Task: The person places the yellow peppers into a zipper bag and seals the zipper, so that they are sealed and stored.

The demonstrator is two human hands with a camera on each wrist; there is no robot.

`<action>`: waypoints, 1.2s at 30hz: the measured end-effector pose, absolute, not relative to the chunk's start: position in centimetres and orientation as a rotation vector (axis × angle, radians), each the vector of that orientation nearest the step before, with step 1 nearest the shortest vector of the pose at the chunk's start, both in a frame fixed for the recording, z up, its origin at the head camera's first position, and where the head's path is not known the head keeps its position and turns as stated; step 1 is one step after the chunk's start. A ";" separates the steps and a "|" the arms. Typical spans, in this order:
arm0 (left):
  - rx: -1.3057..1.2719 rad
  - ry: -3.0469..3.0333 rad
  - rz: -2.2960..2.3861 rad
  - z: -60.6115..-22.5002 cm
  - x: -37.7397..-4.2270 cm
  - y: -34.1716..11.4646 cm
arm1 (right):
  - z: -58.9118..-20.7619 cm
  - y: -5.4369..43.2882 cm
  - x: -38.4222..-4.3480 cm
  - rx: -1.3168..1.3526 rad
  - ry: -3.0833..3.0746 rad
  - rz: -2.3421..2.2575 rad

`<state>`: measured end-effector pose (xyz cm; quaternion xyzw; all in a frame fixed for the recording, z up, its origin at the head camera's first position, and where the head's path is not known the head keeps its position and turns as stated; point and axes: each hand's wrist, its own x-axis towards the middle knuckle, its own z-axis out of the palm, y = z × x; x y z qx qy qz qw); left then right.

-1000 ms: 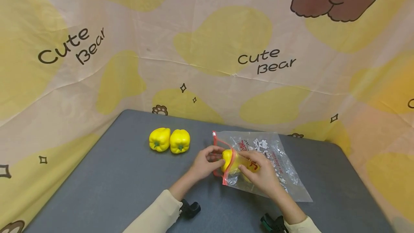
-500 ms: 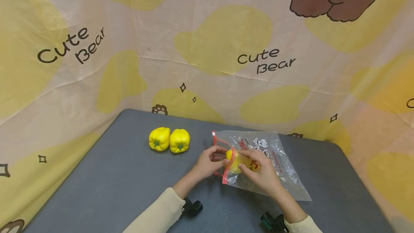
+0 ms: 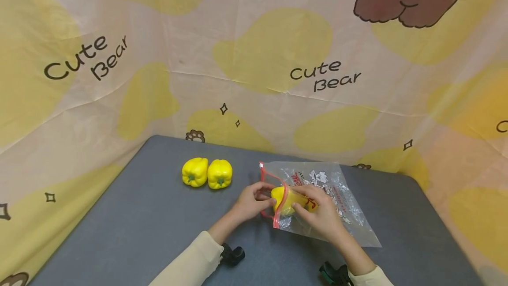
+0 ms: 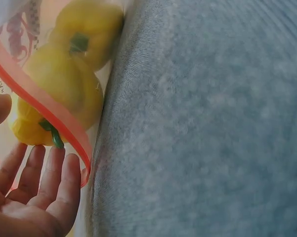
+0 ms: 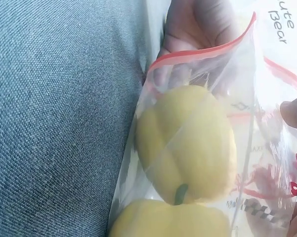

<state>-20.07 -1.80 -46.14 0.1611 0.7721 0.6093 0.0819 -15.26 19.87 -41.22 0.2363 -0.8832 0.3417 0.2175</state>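
A clear resealable bag (image 3: pixel 359 215) with a red-edged mouth lies on the table, holding two yellow bell peppers. One pepper (image 4: pixel 64 94) sits at the opening, its stem end poking out past the red strip. The other pepper (image 5: pixel 173 219) is deeper inside, against the first. My left hand (image 3: pixel 252 200) is at the mouth; its extended fingertips touch the pepper's stem end, and the thumb stands apart on the opposite side. My right hand (image 3: pixel 323 211) holds the bag's upper layer over the pepper between thumb and fingers. Some right fingers are hidden behind the film.
Two more yellow peppers, one on the left (image 3: pixel 195 172) and one on the right (image 3: pixel 220 174), stand side by side on the grey table (image 3: pixel 158 233), left of the bag. A printed cloth (image 3: pixel 254 47) hangs behind the table's far edge.
My left hand reached rightward into the bag's mouth with the pepper, then drew back slightly left. The pepper's end shows at the opening again. My right hand and the bag stayed nearly still.
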 end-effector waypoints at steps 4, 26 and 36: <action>0.476 2.354 1.779 -46.2 -20.1 -2.0 | -41.2 19.9 -15.2 0.643 -2.455 0.968; 0.509 2.563 1.799 -42.4 -18.2 -6.0 | -41.2 20.1 -15.0 0.650 -2.451 0.970; 0.474 2.668 1.759 -42.0 -18.0 -8.3 | -41.2 20.2 -15.0 0.634 -2.474 0.966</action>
